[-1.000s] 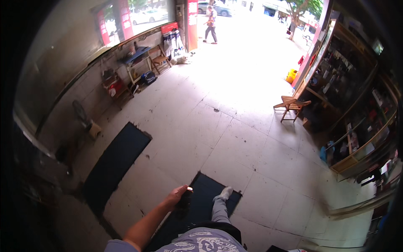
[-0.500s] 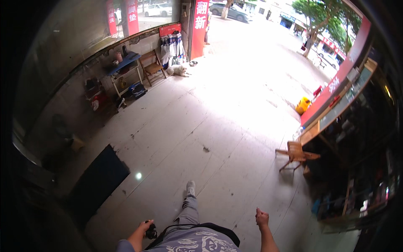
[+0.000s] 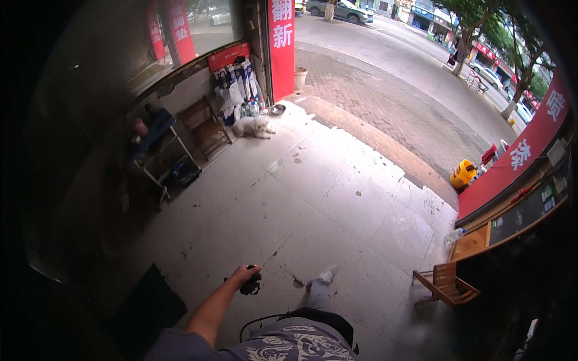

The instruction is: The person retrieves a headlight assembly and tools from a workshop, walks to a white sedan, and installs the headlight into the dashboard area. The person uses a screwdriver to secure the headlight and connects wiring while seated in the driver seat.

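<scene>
My left hand [image 3: 242, 275] is out in front of my body, fingers closed round a small black object [image 3: 250, 285] with what look like loops or straps. Its exact kind is not clear. A thin black cord [image 3: 256, 322] curves out at my waist, beside a dark bag or pouch at my front. My right hand does not show. Ahead of my body one foot in a light shoe [image 3: 328, 274] steps on the pale tiled floor [image 3: 289, 210].
A white dog [image 3: 251, 127] lies by a metal bowl [image 3: 277, 110], near a wooden folding chair [image 3: 208, 129] and a blue-topped table [image 3: 156, 132]. Right: a small wooden chair [image 3: 447, 284], a plastic bottle [image 3: 454, 236], a yellow bucket [image 3: 463, 173]. A dark mat [image 3: 147, 307] lies left.
My left hand has swung forward and up with the black object. My right hand has left the view. The doorway, dog and small chair appear closer, and the other foot seems to be forward.
</scene>
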A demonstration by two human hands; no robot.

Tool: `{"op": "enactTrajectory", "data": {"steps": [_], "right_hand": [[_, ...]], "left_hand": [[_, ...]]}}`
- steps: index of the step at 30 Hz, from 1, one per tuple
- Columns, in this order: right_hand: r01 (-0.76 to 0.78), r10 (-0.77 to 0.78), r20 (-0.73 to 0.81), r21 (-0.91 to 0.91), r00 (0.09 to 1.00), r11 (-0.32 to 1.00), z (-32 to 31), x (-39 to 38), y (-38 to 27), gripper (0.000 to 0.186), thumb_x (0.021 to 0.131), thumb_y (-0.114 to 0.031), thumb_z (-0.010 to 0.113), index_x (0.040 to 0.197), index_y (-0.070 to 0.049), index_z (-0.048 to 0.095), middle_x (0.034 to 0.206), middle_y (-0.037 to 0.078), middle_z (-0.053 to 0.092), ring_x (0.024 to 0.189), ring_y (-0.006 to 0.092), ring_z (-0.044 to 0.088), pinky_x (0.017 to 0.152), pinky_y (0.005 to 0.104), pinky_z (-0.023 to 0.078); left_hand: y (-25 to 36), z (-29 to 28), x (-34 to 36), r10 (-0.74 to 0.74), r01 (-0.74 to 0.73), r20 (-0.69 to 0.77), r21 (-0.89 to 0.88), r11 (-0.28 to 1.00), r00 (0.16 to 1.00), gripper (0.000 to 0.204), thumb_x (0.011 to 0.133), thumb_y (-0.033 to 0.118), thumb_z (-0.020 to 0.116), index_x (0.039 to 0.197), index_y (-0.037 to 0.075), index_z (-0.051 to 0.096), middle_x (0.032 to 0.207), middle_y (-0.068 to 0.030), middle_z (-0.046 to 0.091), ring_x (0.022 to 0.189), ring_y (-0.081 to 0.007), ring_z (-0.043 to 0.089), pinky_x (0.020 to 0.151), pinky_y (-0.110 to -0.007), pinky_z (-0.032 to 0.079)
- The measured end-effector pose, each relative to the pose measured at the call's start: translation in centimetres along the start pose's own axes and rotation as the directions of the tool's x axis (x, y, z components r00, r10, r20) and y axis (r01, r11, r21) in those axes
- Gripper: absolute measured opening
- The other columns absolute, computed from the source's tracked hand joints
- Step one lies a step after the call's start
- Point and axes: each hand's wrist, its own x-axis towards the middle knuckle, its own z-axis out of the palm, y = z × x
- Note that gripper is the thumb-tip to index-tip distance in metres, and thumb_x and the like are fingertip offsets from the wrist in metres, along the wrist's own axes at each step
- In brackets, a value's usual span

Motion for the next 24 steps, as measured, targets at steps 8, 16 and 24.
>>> {"op": "enactTrajectory", "data": {"steps": [8,16,24], "right_hand": [[-0.072,0.083,-0.031,0.271,0.996,0.96,-14.0,14.7,-32.9,0.045,0.099,-0.04,0.061,0.068,-0.007,0.058,0.053,0.006,0.052,0.041,0.0212,0.05,0.04,0.038,0.041],[0.49,-0.391,-0.332,0.302,0.858,0.818,-38.1,25.2,-83.5,0.049,0.102,-0.044,0.057,0.068,-0.008,0.052,0.052,0.001,0.045,0.036,0.0141,0.042,0.033,0.0311,0.034],[0.321,-0.288,-0.227,0.121,0.93,0.939,-37.5,31.7,-108.8,0.051,0.099,-0.042,0.061,0.069,-0.002,0.063,0.053,0.005,0.053,0.04,0.017,0.049,0.038,0.0344,0.04]], "left_hand": [[24.8,6.7,23.4,0.091,-0.086,-0.293,0.032,0.996,0.952,0.05,0.085,0.047,0.078,0.11,0.004,0.067,0.093,-0.0057,0.068,0.072,-0.0163,0.066,0.066,-0.035,0.058],[43.5,10.4,43.5,0.04,-0.109,-0.344,-0.184,0.977,0.938,0.047,0.086,0.044,0.079,0.112,0.006,0.07,0.091,-0.0051,0.068,0.074,-0.016,0.066,0.065,-0.036,0.059],[64.1,9.0,63.6,-0.091,0.018,-0.339,-0.214,0.977,0.936,0.041,0.085,0.038,0.08,0.102,0.003,0.07,0.083,-0.0072,0.069,0.06,-0.0189,0.064,0.057,-0.038,0.057]]}}
